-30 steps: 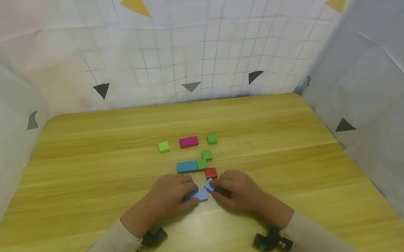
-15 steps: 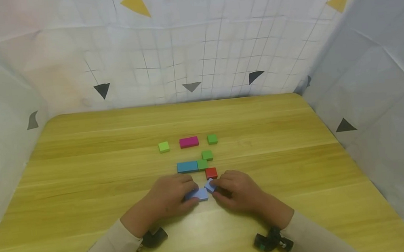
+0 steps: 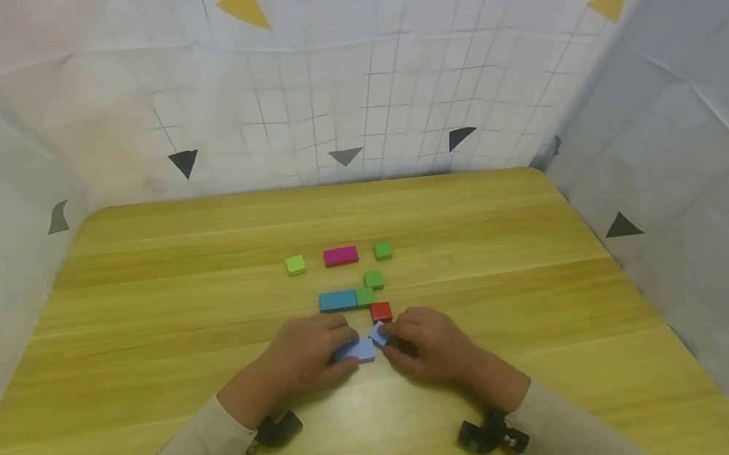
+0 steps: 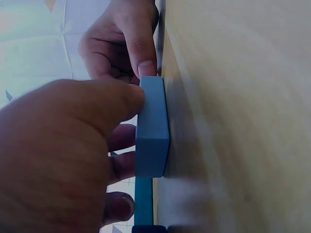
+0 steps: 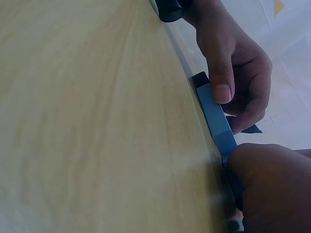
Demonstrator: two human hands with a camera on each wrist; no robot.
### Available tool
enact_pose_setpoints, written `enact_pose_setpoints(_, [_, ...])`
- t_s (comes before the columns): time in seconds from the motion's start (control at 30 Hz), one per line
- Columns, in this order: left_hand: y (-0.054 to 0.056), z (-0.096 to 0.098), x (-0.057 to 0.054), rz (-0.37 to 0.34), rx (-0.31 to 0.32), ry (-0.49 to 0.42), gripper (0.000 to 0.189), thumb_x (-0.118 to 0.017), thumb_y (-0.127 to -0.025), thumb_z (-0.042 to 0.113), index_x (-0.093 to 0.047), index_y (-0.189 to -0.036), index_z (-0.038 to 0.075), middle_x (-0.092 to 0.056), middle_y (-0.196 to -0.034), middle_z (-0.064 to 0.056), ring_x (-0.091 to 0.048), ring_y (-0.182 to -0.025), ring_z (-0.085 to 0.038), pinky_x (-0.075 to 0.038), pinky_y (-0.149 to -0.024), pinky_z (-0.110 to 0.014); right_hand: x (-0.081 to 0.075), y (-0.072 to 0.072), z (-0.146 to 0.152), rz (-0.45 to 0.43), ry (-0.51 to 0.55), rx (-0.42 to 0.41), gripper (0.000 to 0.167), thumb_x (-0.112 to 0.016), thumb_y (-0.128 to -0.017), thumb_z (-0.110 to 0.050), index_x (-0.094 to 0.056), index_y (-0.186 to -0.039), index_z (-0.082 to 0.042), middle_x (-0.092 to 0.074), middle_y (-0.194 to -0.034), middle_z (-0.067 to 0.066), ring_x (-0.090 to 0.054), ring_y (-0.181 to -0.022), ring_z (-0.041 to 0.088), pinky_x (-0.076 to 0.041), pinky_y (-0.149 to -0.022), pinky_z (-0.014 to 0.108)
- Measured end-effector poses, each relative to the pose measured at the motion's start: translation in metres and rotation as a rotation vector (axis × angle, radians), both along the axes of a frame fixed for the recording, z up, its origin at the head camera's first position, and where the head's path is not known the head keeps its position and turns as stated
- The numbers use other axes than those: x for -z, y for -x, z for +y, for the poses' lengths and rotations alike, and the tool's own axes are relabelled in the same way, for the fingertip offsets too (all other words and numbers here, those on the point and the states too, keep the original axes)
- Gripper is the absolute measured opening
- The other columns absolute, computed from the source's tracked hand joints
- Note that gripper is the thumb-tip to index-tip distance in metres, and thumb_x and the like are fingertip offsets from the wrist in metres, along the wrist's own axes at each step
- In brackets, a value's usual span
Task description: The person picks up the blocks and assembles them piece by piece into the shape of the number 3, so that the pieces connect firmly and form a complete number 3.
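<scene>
My left hand (image 3: 310,352) holds a long light-blue block (image 3: 362,350) between thumb and fingers, flat on the wooden table. In the left wrist view the thumb lies along the near side of this light-blue block (image 4: 153,111). My right hand (image 3: 430,344) pinches a small light-blue block (image 3: 378,334), turned at a slant, its corner right at the long block's right end. A red block (image 3: 381,312) sits just behind the small one. Farther back, a dark-blue block (image 3: 338,301) lies end to end with a green block (image 3: 365,298).
Another green block (image 3: 374,280) touches near that pair's back corner. A lime block (image 3: 295,265), a magenta block (image 3: 341,257) and a third green block (image 3: 383,250) form a spaced row behind. White patterned cloth (image 3: 337,76) surrounds the table (image 3: 145,278).
</scene>
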State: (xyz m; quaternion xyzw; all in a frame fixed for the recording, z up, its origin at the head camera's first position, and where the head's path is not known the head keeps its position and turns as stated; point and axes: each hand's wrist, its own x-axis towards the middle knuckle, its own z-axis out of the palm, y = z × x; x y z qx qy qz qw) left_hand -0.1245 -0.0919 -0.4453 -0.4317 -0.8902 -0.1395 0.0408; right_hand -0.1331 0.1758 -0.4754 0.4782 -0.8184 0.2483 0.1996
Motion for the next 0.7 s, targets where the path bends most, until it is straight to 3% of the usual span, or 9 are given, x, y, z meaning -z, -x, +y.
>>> enact_pose_setpoints(0.33, [0.001, -0.001, -0.001, 0.012, -0.002, -0.049, 0.034, -0.062, -0.094, 0.047, -0.071, -0.109, 0.018, -0.066, -0.099, 0.008, -0.059, -0.085, -0.008, -0.053, -0.071, -0.026, -0.003, -0.001, -0.003, 0.011, 0.039, -0.042, 0.031, -0.078, -0.081, -0.022, -0.073, -0.109, -0.009, -0.066, -0.082, -0.007, -0.058, -0.072, 0.004, -0.051, -0.067, 0.021])
enact_pose_setpoints(0.53, [0.005, -0.011, -0.005, 0.017, -0.081, -0.009, 0.032, -0.061, -0.093, 0.045, -0.071, -0.108, 0.019, -0.065, -0.104, 0.008, -0.06, -0.093, -0.01, -0.054, -0.075, -0.03, -0.003, -0.003, -0.007, 0.049, 0.041, -0.04, 0.027, -0.077, -0.083, -0.026, -0.074, -0.106, -0.012, -0.068, -0.081, -0.008, -0.06, -0.071, 0.005, -0.051, -0.065, 0.021])
enact_pose_setpoints(0.7, [0.008, -0.02, -0.01, -0.015, -0.154, 0.029, 0.022, -0.06, -0.091, 0.041, -0.068, -0.1, 0.023, -0.058, -0.098, 0.013, -0.053, -0.083, -0.005, -0.051, -0.07, -0.026, -0.004, -0.006, -0.011, 0.06, 0.021, -0.035, 0.025, -0.075, -0.085, -0.028, -0.075, -0.105, -0.013, -0.069, -0.081, -0.007, -0.061, -0.07, 0.007, -0.051, -0.064, 0.022])
